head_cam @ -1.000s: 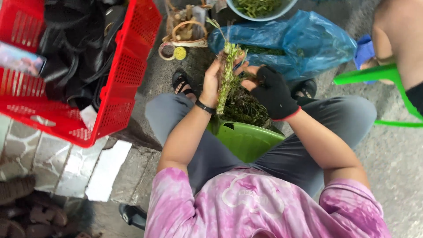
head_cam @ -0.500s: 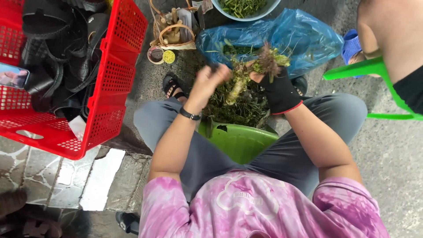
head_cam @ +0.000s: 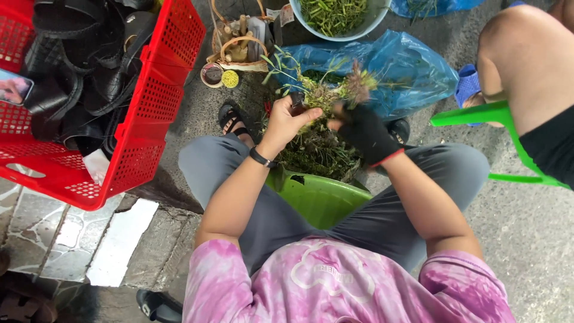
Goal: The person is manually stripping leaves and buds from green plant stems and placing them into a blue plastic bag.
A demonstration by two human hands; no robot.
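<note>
Your left hand (head_cam: 287, 122), bare with a dark band at the wrist, is closed around the lower end of a bunch of herbs (head_cam: 326, 96). Your right hand (head_cam: 362, 131), in a black glove, grips the same bunch just beside it, fingers curled tight, the purplish root end sticking up above the glove. You hold the bunch over your knees, above a heap of greens (head_cam: 317, 152) that lies at the mouth of a green tub (head_cam: 320, 197) between your legs. Beyond it spreads a blue bag (head_cam: 412, 66), and past that a bowl (head_cam: 371, 21) full of cut stems. On your left sits a red crate (head_cam: 161, 90) packed with black sandals. On your right, another person's bare knee (head_cam: 526, 66) shows above a green stool (head_cam: 478, 113).
</note>
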